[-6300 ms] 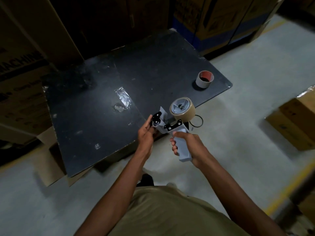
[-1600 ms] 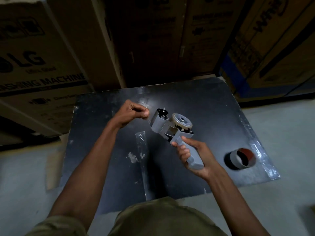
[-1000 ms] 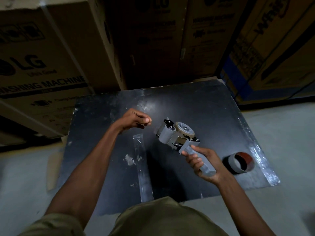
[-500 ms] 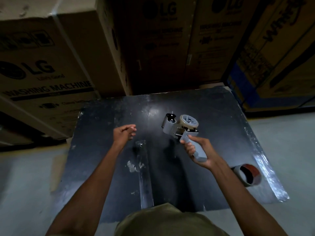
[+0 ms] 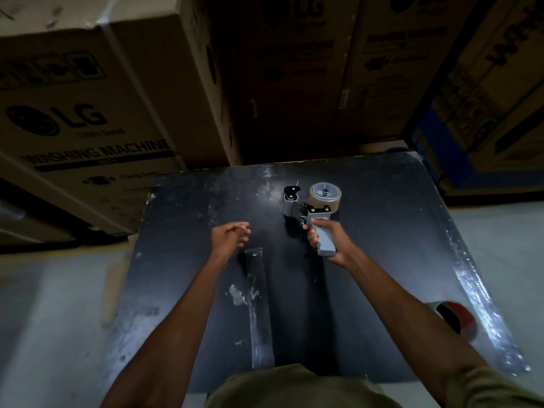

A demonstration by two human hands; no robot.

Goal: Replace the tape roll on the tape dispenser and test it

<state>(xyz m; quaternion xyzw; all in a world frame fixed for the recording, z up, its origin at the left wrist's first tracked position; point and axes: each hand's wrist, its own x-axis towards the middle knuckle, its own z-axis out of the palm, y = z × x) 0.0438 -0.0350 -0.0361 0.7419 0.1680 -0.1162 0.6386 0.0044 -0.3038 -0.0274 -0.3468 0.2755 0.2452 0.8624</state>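
Head view: my right hand wraps its grip around the grey handle of the dispenser, fingers curled shut on it. I hold the dispenser over the far middle of the black counter; whether its front end touches the surface I cannot tell. The brown tape roll sits on the dispenser's hub, its flat face turned up toward me, and the black roller end is to the left of it.

My left hand is apart from the dispenser, to its left, above the counter. Its fingers lie loosely together, slightly curled, with nothing that I can see in its grip.

A strip of clear tape lies stuck along the counter, running from just below my left hand toward my body. Whitish scraps sit beside the strip on its left.

Near the counter's right edge, partly hidden behind my right forearm, lies the old roll, red inside its core. A shiny band of tape runs along that edge.

Cartons printed with LG and washing machine stand stacked beyond the counter.
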